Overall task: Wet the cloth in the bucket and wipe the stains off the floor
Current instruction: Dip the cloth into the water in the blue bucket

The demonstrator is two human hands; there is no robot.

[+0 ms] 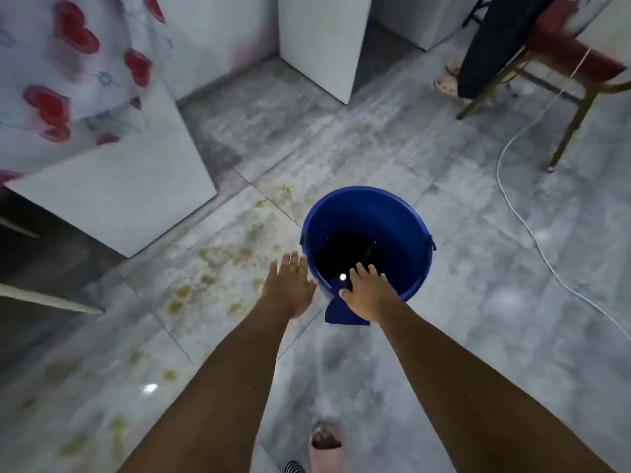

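Two bare hands reach forward and down over a grey tiled floor (461,268). The right hand (370,291) lies across the near rim of a blue bucket (403,220), fingers spread and curled down onto a blue cloth (336,310) that is draped over that rim. It presses on the cloth; whether it truly grips it cannot be told. One end of the cloth hangs down outside the bucket toward the person; how far the other end goes inside is hidden by the hand. The left hand (290,288) is open and flat, fingers together, holding nothing, hovering just left of the bucket without touching it.

The bucket stands upright on the floor and holds dark water (348,254) with a small bright glint on it. To its left, yellowish stains (211,264) are scattered in patches across several tiles, running from beyond the bucket back toward the person.

Farther left is a white cabinet (129,199) with a heart-patterned fabric (68,73) hanging above it. Behind the bucket stands another white cabinet (321,42). At the upper right is a red-seated chair (577,52) with gold legs, and a white cord (519,213) trails across the floor beside it. At the bottom edge, the person's sandalled foot (324,442) shows between the forearms.
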